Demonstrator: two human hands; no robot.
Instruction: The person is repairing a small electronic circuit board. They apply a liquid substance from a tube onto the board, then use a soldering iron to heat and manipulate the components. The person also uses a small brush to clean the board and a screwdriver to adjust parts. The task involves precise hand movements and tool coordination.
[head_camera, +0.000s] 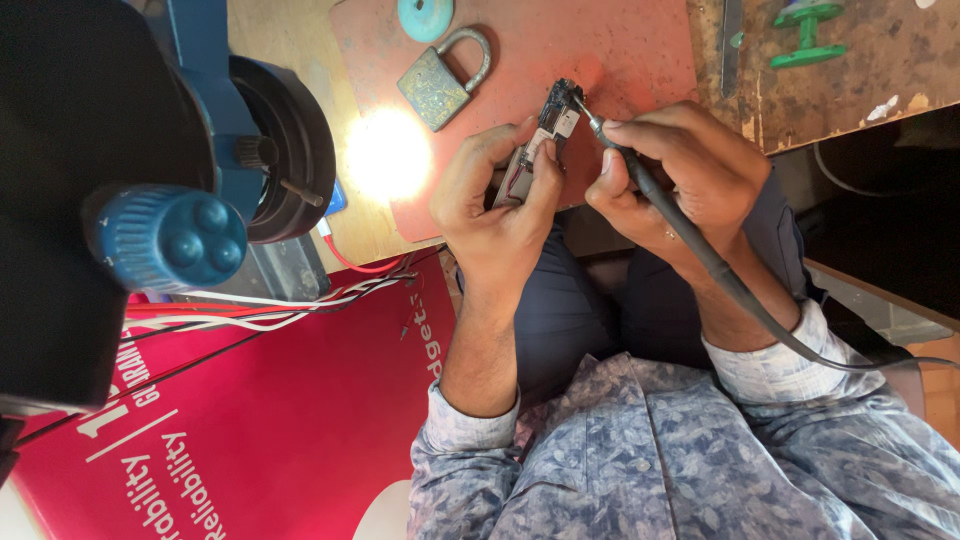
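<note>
My left hand (497, 205) grips a small dark circuit board (548, 125) by its lower end and holds it tilted just above the red work mat (620, 50). My right hand (690, 170) pinches a slim grey soldering tool (640, 180) like a pen. Its metal tip touches the board's upper end. The tool's grey cable (800, 340) runs back over my right wrist and sleeve. Both hands are close together, the fingers nearly touching.
A worn padlock (440, 85) and a teal disc (425, 15) lie on the mat beyond my hands, beside a bright light spot (388, 155). A green spool (805, 35) is far right. A blue-black microscope (200, 150), loose wires (260, 305) and a red board (270, 430) fill the left.
</note>
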